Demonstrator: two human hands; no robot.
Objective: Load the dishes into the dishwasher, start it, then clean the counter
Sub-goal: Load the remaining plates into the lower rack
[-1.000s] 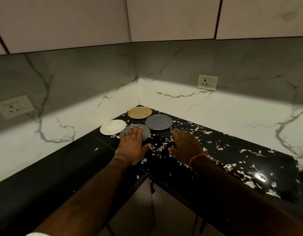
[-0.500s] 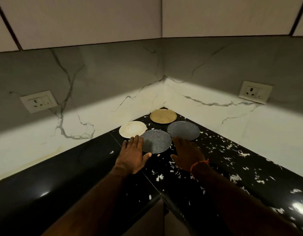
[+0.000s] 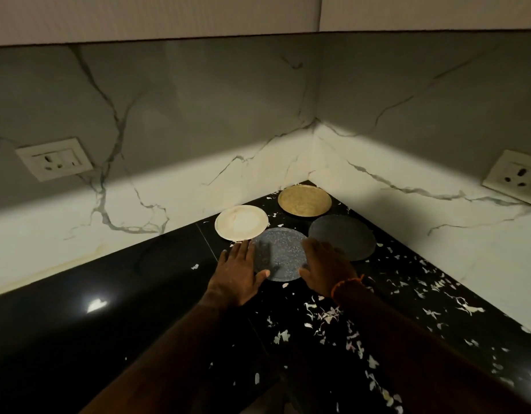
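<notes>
Several round plates lie flat in the corner of a black counter (image 3: 79, 339). A speckled grey plate (image 3: 280, 253) is nearest. A white plate (image 3: 241, 222) lies to its left, a dark grey plate (image 3: 343, 237) to its right, and a tan plate (image 3: 304, 201) sits at the back. My left hand (image 3: 236, 277) rests palm down at the left rim of the speckled plate, fingers apart. On the plate's right rim is my right hand (image 3: 325, 268), also flat and open, with an orange thread at the wrist. Neither hand grips anything.
White scraps (image 3: 327, 316) litter the right half of the counter. Marble backsplash walls meet at the corner behind the plates. A wall socket (image 3: 53, 158) is at the left and another socket (image 3: 516, 177) at the right. Cabinets hang above.
The view has swung left. My left hand slid off the top of the speckled plate to its left rim, and my right hand moved up against its right rim.
</notes>
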